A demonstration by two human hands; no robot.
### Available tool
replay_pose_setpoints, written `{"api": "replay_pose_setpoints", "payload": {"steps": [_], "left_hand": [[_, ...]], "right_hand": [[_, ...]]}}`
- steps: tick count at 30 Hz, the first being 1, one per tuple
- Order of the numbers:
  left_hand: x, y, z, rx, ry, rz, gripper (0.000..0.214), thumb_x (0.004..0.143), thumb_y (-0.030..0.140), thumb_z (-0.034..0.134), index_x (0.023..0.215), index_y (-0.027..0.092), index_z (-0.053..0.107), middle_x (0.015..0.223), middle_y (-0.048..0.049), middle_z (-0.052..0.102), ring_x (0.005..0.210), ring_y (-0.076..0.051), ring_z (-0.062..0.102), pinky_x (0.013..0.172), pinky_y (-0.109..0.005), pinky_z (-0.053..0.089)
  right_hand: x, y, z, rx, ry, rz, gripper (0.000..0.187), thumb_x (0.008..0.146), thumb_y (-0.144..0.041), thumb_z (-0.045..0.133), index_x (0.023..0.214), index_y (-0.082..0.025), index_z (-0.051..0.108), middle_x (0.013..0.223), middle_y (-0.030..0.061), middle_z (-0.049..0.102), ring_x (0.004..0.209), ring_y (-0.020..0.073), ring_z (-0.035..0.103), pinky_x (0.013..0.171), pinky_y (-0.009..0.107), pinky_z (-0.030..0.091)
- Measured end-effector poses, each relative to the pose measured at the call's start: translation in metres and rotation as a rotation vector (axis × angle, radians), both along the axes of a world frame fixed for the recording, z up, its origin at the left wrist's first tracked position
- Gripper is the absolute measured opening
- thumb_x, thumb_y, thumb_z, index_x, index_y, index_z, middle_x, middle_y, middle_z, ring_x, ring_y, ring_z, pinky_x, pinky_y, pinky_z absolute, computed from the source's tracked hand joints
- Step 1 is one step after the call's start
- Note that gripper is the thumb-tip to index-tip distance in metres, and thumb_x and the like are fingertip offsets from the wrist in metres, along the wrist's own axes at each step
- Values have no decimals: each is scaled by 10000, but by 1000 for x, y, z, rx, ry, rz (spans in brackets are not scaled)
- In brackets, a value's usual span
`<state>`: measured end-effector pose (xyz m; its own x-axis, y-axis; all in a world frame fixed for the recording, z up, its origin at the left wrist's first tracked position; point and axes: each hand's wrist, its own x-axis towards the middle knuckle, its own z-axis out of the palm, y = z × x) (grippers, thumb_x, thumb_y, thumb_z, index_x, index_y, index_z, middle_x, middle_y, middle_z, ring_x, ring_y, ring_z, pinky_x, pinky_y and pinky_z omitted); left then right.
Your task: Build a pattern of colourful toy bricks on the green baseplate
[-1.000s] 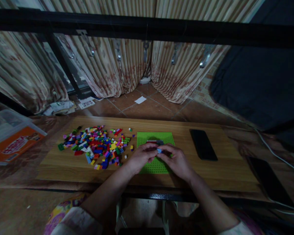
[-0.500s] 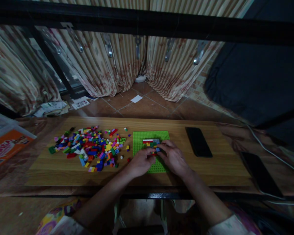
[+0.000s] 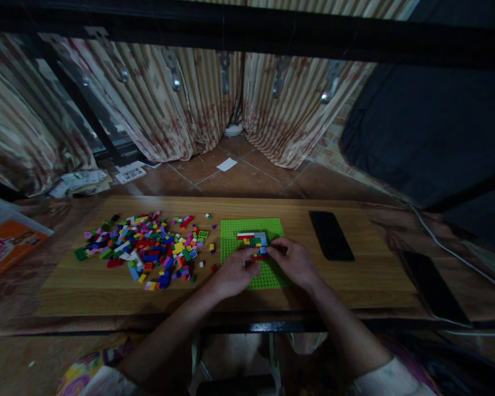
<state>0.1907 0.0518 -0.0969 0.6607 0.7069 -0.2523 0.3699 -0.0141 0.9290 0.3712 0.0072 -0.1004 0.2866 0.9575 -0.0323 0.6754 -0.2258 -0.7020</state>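
A green studded baseplate [image 3: 230, 230] lies on the wooden board, and a small build of toy bricks [image 3: 254, 240] in white, red, yellow, green, blue and grey stands on it. My left hand [image 3: 237, 271] comes in from the left, its fingers curled and closed at the near side of the build. From the right, my right hand [image 3: 293, 263] has thumb and forefinger closed against the build's right edge, at the light blue bricks. The fingers partly hide the bricks' near side.
Loose toy bricks [image 3: 150, 247] in many colours are heaped on the wooden board [image 3: 107, 294] to the left. A black phone [image 3: 332, 235] lies right of the baseplate, and another dark phone-like device [image 3: 433, 286] farther right beside a white cable. An orange-labelled plastic box [image 3: 12, 242] stands far left.
My right hand has shifted slightly at the build's right edge, baring more of the light blue bricks. My left hand stays at the near side. The whole view has shifted a little.
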Motion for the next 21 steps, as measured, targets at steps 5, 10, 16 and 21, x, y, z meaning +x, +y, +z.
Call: {"api": "replay_pose_setpoints", "payload": {"steps": [5, 10, 16, 21], "left_hand": [[0, 0, 0, 30, -2, -24, 475, 831, 268, 513, 1295, 172, 537, 857, -48, 711, 755, -179, 650, 673, -282, 499], [0, -1, -2, 39, -17, -47, 498, 828, 284, 515, 1312, 170, 520, 856, -51, 713, 759, -182, 652, 667, -281, 496], [1, -2, -1, 34, -49, -53, 534, 817, 271, 520, 1337, 155, 499, 858, -53, 709, 762, -179, 651, 685, -283, 497], [1, -3, -1, 9, -38, -38, 569, 821, 270, 510, 1367, 117, 458, 829, -62, 699, 754, -178, 648, 678, -277, 491]], "right_hand": [[-3, 3, -5, 29, -3, -41, 232, 796, -401, 607, 877, -197, 680, 855, 58, 710, 754, 198, 643, 710, 329, 475], [-6, 3, -3, 25, -52, -65, 249, 813, -430, 584, 856, -206, 683, 859, 59, 709, 758, 206, 647, 711, 335, 474], [-6, 1, 2, -8, 15, -5, 284, 769, -427, 642, 934, -198, 677, 925, 66, 707, 816, 214, 646, 735, 342, 478], [-9, 0, 4, -26, -26, -5, 237, 736, -343, 669, 923, -198, 676, 909, 56, 697, 824, 216, 637, 739, 347, 469]]}}
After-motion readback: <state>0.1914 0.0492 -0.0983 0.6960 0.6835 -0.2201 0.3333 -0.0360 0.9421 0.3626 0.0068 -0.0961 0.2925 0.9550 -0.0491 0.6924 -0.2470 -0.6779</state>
